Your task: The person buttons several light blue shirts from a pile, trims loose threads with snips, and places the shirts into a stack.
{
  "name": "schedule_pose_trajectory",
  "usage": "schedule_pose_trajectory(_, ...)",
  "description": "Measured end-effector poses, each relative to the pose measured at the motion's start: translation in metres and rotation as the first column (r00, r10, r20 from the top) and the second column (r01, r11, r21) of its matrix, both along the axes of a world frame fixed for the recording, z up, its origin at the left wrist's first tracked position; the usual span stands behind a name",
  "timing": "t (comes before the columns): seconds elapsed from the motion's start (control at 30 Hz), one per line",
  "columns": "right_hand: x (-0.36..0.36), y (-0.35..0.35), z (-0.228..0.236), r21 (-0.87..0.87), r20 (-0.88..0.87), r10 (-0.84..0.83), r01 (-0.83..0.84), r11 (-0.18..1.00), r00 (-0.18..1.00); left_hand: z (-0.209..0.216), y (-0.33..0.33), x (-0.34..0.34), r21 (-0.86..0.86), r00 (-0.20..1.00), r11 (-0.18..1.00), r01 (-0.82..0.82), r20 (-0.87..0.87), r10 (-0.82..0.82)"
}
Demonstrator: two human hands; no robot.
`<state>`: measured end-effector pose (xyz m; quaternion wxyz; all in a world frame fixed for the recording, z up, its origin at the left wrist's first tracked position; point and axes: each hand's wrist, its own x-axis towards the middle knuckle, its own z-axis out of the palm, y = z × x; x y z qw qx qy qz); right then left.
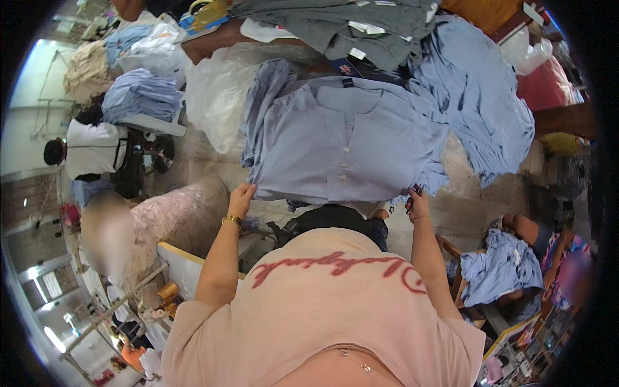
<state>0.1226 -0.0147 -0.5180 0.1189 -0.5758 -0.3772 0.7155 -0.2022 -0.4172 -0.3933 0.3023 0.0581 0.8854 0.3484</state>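
Red script lettering [336,263] ran inverted across the person's peach shirt [309,309]; dark neck label [348,82] inside blue garment [296,145] was too small to read.

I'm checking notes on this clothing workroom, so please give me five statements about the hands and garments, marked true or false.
1. The left hand and right hand are at opposite ends of the light blue shirt's hem. True.
2. The shirt lies front side down. False: its front buttons face up.
3. Dark grey fabric lies beyond the shirt. True.
4. The watch is on the right wrist. False: it is on the left.
5. Light blue cloth lies right of the shirt. True.
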Motion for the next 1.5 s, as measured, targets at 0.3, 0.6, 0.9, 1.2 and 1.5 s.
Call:
schedule_pose_trajectory(0.3, -0.005, -0.016, 0.031, 0.078, 0.083, 0.064, -0.071, 0.994, 0.994, 0.056, 0.130, -0.070, 0.191, 0.747, 0.922, 0.338, -0.650, -0.139)
schedule_pose_trajectory(0.6, 0.015, -0.002, 0.015, 0.319, 0.231, 0.101, -0.174, 0.932, 0.968, 0.042, 0.159, -0.185, 0.018, 0.856, 0.903, 0.430, -0.326, -0.401)
schedule_pose_trajectory(0.9, -0.004, -0.021, 0.059, 0.383, 0.203, 0.108, -0.180, 0.906, 0.973, 0.041, 0.127, -0.178, 0.307, 0.895, 0.944, 0.118, -0.445, 0.033)
schedule_pose_trajectory(1.2, 0.006, -0.023, 0.050, 0.398, 0.237, 0.112, -0.202, 0.895, 0.965, -0.031, 0.042, -0.016, 0.364, 0.845, 0.848, -0.385, -0.230, 0.483)
schedule_pose_trajectory(1.5, 0.023, -0.011, 0.048, 0.550, 0.211, -0.022, -0.100, 0.829, 0.977, -0.011, 0.012, -0.001, 0.101, 0.996, 0.991, 0.085, 0.008, -0.086)
